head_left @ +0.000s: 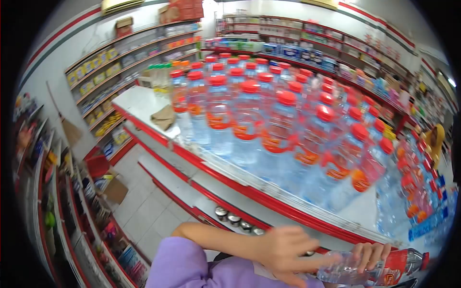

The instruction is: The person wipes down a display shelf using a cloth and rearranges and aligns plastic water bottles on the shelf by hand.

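Low in the view, a clear plastic water bottle (pixel 396 266) with a red label and red cap lies nearly sideways, its cap toward the right. My right hand (pixel 369 255) has its fingers wrapped over the middle of this bottle. My left hand (pixel 288 252), smeared by motion, reaches across from a purple sleeve with fingers apart; one fingertip is at the bottle's base end, and I cannot tell if it touches. Beyond my hands, rows of upright red-capped water bottles (pixel 278 127) stand on the white top of a red-edged shelf (pixel 240 180).
A crumpled brown piece (pixel 164 117) lies at the shelf top's left end, near green-capped bottles (pixel 161 77). Several jars (pixel 234 220) sit on a lower shelf. At right are wrapped bottle packs (pixel 415 192) and a person in a yellow head covering (pixel 434 139). Stocked shelves (pixel 62 201) line the left.
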A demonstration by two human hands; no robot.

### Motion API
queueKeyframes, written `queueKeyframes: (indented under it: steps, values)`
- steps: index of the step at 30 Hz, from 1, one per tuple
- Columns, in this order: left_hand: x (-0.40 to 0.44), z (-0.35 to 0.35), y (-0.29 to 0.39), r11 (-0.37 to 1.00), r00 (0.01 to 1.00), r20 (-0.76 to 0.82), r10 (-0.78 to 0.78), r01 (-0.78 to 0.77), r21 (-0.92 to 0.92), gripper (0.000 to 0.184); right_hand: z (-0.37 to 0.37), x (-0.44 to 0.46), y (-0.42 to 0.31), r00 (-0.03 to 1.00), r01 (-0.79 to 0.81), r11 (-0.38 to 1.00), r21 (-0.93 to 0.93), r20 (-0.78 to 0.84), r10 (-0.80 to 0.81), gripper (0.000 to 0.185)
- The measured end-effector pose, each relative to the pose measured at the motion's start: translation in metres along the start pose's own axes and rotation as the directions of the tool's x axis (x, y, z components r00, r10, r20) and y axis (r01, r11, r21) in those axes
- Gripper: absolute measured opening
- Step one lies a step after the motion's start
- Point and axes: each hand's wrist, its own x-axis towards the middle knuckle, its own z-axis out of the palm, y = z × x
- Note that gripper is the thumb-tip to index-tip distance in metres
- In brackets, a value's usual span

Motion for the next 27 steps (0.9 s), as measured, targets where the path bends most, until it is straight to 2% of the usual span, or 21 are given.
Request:
queueKeyframes:
  steps: [2, 3, 4, 5, 6, 8, 11, 12, 13, 14, 15, 16, 17, 18, 19, 20, 21, 22, 23, 24, 27]
  values:
    - [-0.034, -0.07, -0.024, 0.938, 0.976, -0.181, 0.119, -0.051, 0.342, 0.05, -0.01, 0.004, 0.012, 0.998, 0.047, 0.997, -0.059, 0.054, -0.044, 0.052]
    - [-0.06, -0.103, -0.031, 0.844, 0.943, -0.323, 0.077, 0.11, 0.525, 0.039, -0.014, 0.005, 0.017, 0.995, 0.078, 0.993, -0.085, 0.067, -0.072, 0.055]
    - [-0.085, -0.135, -0.038, 0.691, 0.887, -0.46, 0.033, 0.313, 0.652, 0.029, -0.017, 0.004, 0.021, 0.992, 0.107, 0.988, -0.115, 0.074, -0.098, 0.057]
    - [-0.111, -0.168, -0.046, 0.518, 0.812, -0.584, -0.011, 0.504, 0.691, 0.025, -0.018, 0.002, 0.025, 0.989, 0.137, 0.981, -0.138, 0.076, -0.127, 0.059]
    - [-0.121, -0.193, -0.055, 0.49, 0.648, -0.748, -0.143, 0.703, 0.515, 0.02, -0.019, 0.0, 0.03, 0.986, 0.162, 0.974, -0.16, 0.074, -0.152, 0.061]
    - [-0.164, -0.242, -0.091, 0.325, 0.555, -0.775, -0.302, 0.824, 0.464, 0.021, -0.017, -0.008, 0.037, 0.978, 0.207, 0.954, -0.219, 0.054, -0.2, 0.065]
    - [-0.212, -0.292, -0.161, 0.24, 0.577, -0.663, -0.477, 0.811, 0.533, 0.024, -0.002, -0.029, 0.05, 0.962, 0.258, 0.914, -0.313, 0.0, -0.272, 0.072]
    - [-0.226, -0.305, -0.187, 0.256, 0.568, -0.63, -0.53, 0.815, 0.519, 0.03, 0.006, -0.034, 0.053, 0.954, 0.272, 0.897, -0.349, -0.026, -0.299, 0.074]
    - [-0.236, -0.317, -0.212, 0.174, 0.567, -0.577, -0.588, 0.785, 0.594, 0.038, 0.018, -0.043, 0.055, 0.942, 0.29, 0.874, -0.391, -0.044, -0.332, 0.076]
    - [-0.244, -0.326, -0.233, 0.012, 0.544, -0.56, -0.624, 0.724, 0.69, 0.048, 0.033, -0.044, 0.058, 0.928, 0.288, 0.86, -0.42, -0.099, -0.359, 0.079]
    - [-0.239, -0.334, -0.249, -0.08, 0.444, -0.565, -0.696, 0.734, 0.675, 0.056, 0.041, -0.042, 0.061, 0.908, 0.29, 0.847, -0.446, -0.151, -0.391, 0.081]
    - [-0.247, -0.356, -0.276, -0.064, 0.329, -0.528, -0.783, 0.802, 0.595, 0.061, 0.05, -0.042, 0.059, 0.883, 0.292, 0.833, -0.469, -0.202, -0.423, 0.084]
    - [-0.265, -0.365, -0.292, -0.217, 0.172, -0.589, -0.79, 0.819, 0.531, 0.068, 0.059, -0.042, 0.052, 0.884, 0.281, 0.792, -0.543, -0.175, -0.434, 0.085]
    - [-0.291, -0.381, -0.318, -0.333, 0.123, -0.615, -0.779, 0.75, 0.572, 0.074, 0.067, -0.04, 0.045, 0.889, 0.267, 0.747, -0.609, -0.145, -0.435, 0.086]
    - [-0.311, -0.392, -0.335, -0.343, 0.112, -0.622, -0.775, 0.752, 0.563, 0.078, 0.074, -0.039, 0.038, 0.895, 0.251, 0.699, -0.67, -0.114, -0.431, 0.087]
    - [-0.334, -0.407, -0.358, -0.407, 0.13, -0.651, -0.748, 0.685, 0.605, 0.081, 0.081, -0.039, 0.03, 0.892, 0.252, 0.654, -0.713, -0.091, -0.443, 0.087]
    - [-0.318, -0.405, -0.348, -0.387, 0.138, -0.649, -0.748, 0.705, 0.595, 0.08, 0.087, -0.041, 0.023, 0.89, 0.251, 0.609, -0.752, -0.067, -0.45, 0.088]
    - [-0.34, -0.418, -0.366, -0.35, 0.202, -0.672, -0.713, 0.727, 0.59, 0.071, 0.094, -0.043, 0.016, 0.891, 0.249, 0.566, -0.786, -0.044, -0.452, 0.088]
    - [-0.326, -0.413, -0.363, -0.282, 0.145, -0.636, -0.758, 0.806, 0.52, 0.066, 0.1, -0.041, 0.018, 0.867, 0.271, 0.519, -0.811, -0.029, -0.498, 0.087]
    - [-0.307, -0.412, -0.349, -0.228, 0.086, -0.593, -0.801, 0.872, 0.433, 0.06, 0.105, -0.041, 0.014, 0.886, 0.268, 0.499, -0.824, 0.007, -0.464, 0.087]
    - [-0.312, -0.424, -0.357, -0.071, 0.151, -0.505, -0.85, 0.917, 0.393, 0.046, 0.104, -0.041, 0.003, 0.92, 0.31, 0.49, -0.815, 0.129, -0.369, 0.084]
